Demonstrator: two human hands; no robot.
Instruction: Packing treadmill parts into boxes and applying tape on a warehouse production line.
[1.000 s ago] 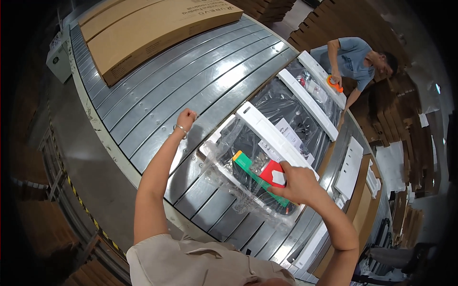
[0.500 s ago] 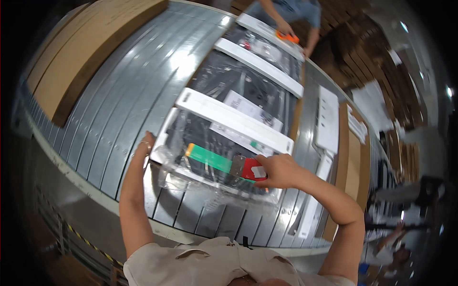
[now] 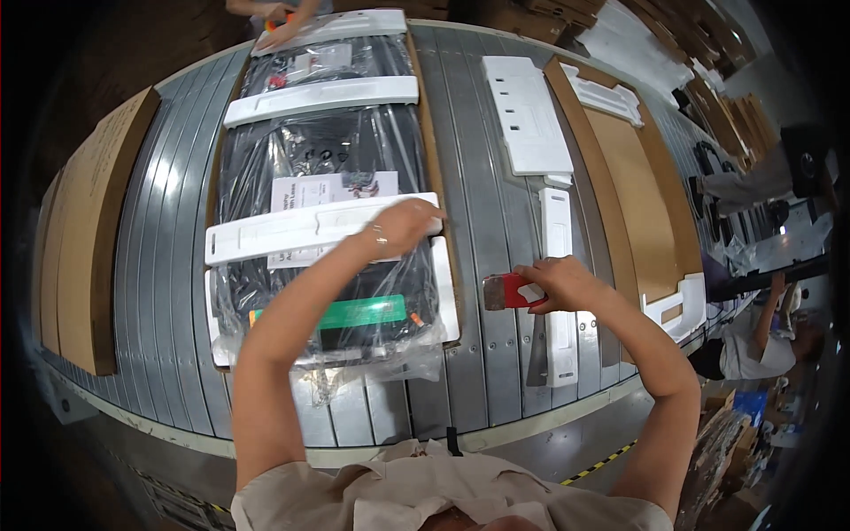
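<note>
Red and short-bodied, a hand tool [image 3: 513, 291] sits gripped in the right hand [image 3: 562, 283] above the metal table [image 3: 482, 389], its long axis crosswise, metal end pointing left toward the wrapped package [image 3: 252, 155]. Over the foam bar [image 3: 292, 229], the left hand's [image 3: 403, 227] grip cannot be told.

Surface [image 3: 469, 380] is shiny metal; white bars [image 3: 301, 230] look matt foam; film [image 3: 252, 164] is glossy crinkled plastic; carton [image 3: 93, 230] at left edge, matt cardboard
</note>
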